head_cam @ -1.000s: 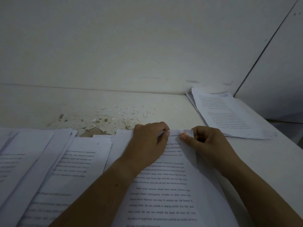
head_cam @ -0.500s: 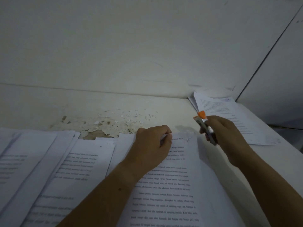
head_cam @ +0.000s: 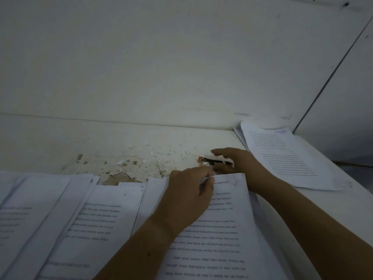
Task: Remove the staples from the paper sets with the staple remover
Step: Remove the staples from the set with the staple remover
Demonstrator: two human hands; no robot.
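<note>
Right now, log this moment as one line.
left hand pinches paper set top | right hand around staple remover, grip unclear

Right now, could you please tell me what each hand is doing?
Left hand: pinching the top corner of the paper set.
Right hand: holding the staple remover.

head camera | looking forward and down | facing wall (head_cam: pixel 181 67) | sitting close above table (head_cam: pixel 60 140), left hand (head_cam: pixel 187 199), right hand (head_cam: pixel 242 164)
</note>
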